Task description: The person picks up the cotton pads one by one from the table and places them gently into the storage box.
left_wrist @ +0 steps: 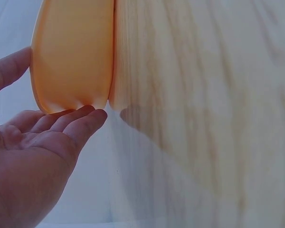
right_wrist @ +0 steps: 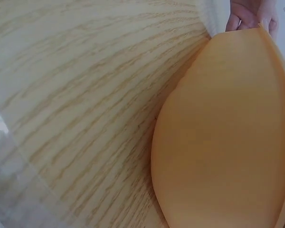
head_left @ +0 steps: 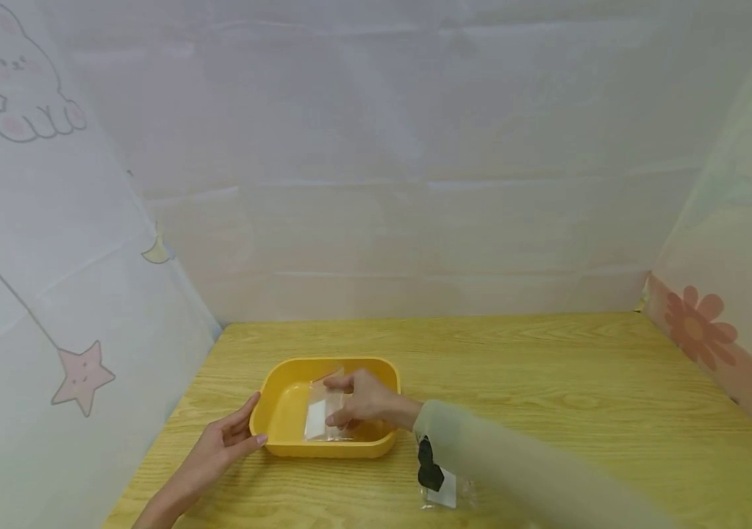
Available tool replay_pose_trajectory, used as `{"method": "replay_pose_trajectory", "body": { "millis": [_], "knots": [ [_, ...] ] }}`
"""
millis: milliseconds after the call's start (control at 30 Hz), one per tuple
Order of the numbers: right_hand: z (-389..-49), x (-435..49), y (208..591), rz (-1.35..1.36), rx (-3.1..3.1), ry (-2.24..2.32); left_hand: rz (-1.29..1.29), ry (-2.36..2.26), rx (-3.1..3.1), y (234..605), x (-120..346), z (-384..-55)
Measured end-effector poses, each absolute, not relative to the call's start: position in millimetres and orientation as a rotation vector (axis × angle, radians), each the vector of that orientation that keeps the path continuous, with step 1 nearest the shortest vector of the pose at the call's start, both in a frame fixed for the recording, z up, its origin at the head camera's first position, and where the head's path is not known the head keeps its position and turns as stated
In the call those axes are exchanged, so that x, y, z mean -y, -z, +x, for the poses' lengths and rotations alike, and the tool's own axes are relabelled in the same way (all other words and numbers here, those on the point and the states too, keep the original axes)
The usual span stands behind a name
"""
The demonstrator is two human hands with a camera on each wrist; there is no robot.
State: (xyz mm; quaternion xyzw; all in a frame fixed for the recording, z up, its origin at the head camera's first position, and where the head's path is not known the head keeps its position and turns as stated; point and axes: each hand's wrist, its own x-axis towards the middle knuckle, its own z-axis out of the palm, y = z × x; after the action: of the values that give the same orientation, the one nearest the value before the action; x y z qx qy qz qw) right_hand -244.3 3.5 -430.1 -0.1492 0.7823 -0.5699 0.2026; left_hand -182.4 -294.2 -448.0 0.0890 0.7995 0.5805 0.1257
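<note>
A yellow rectangular basin (head_left: pixel 283 419) with rounded corners sits on the table. My left hand (head_left: pixel 213 448) holds its left end, fingers and thumb spread around the corner. In the left wrist view, the fingers (left_wrist: pixel 88 123) press against the basin's outer wall (left_wrist: pixel 76 52) and the thumb touches its rim. My right hand (head_left: pixel 365 400) reaches over the right side into the basin. Its thumb and fingers pinch a clear plastic packet (head_left: pixel 316 420) with a white card inside; the hand covers part of the packet. The right wrist view shows the basin's outer wall (right_wrist: pixel 218 133), without my right fingers.
Another clear packet (head_left: pixel 442 488), with a white label and a black piece, lies on the table (head_left: pixel 548 382) beside the right sleeve (head_left: pixel 521 448), partly covered by it. Pale printed sheets (head_left: pixel 415 184) stand behind the table and along both sides.
</note>
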Motion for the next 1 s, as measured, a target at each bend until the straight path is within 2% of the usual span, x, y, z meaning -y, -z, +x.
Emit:
{"method": "replay_pose_trajectory", "body": {
  "millis": [433, 633, 800, 1000],
  "knots": [
    [-241.1, -4.8, 423.9, -0.421, -2.359, 1.38, 0.263, -1.7, -2.311, 448.8, 296.1, -183.3],
    [-236.6, -14.3, 405.5, -0.524, -2.512, 1.203, 0.257, -1.693, -2.318, 448.0, 296.8, -182.5],
    [-233.5, -41.0, 375.5, -0.702, -2.567, 1.147, 0.252, -1.692, -2.325, 447.4, 296.2, -182.6],
    [-227.6, -100.3, 345.4, -0.872, -2.666, 1.031, 0.242, -1.678, -2.333, 447.6, 295.6, -182.5]
  ]
}}
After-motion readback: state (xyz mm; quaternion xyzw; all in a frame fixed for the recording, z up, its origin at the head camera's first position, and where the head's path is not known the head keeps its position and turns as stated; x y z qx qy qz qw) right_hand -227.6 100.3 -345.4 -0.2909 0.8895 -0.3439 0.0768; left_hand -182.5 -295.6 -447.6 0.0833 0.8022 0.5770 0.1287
